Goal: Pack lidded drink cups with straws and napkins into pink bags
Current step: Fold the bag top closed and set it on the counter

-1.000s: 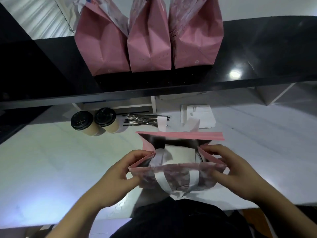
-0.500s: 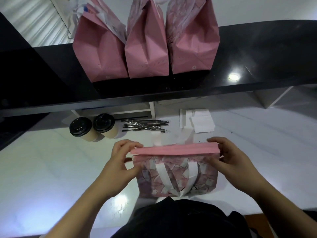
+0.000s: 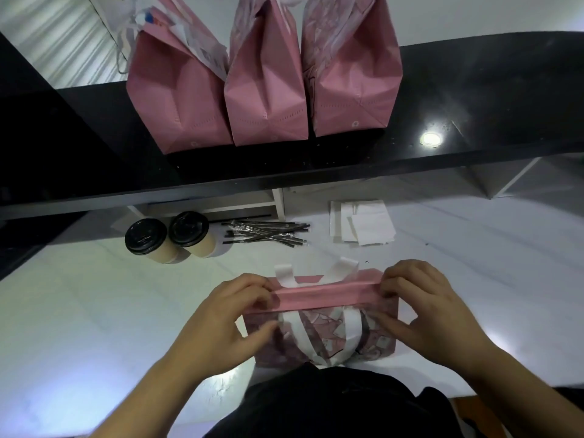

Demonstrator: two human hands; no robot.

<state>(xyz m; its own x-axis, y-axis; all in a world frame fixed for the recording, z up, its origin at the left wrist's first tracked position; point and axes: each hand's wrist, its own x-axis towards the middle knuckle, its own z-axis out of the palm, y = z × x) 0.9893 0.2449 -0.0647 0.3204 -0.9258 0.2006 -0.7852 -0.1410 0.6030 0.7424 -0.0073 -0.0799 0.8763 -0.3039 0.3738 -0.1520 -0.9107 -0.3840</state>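
Note:
A pink bag [image 3: 322, 335] with a patterned front and white handles stands at the near edge of the white counter [image 3: 94, 311]. Its top is folded over into a flat pink strip. My left hand [image 3: 227, 317] pinches the left end of that fold, and my right hand [image 3: 423, 308] pinches the right end. The bag's contents are hidden. Two lidded cups [image 3: 170, 237] with black lids stand at the back left, a pile of wrapped straws [image 3: 265, 232] lies beside them, and white napkins [image 3: 363, 226] lie to the right.
Three closed pink bags [image 3: 265, 83] stand side by side on the raised black shelf [image 3: 474, 105] behind the counter. White shelf supports show under it at the right. My dark clothing fills the bottom centre.
The bag's mouth was open with a napkin and cup showing inside; both hands have brought the top edges together and folded them down into a flat strip.

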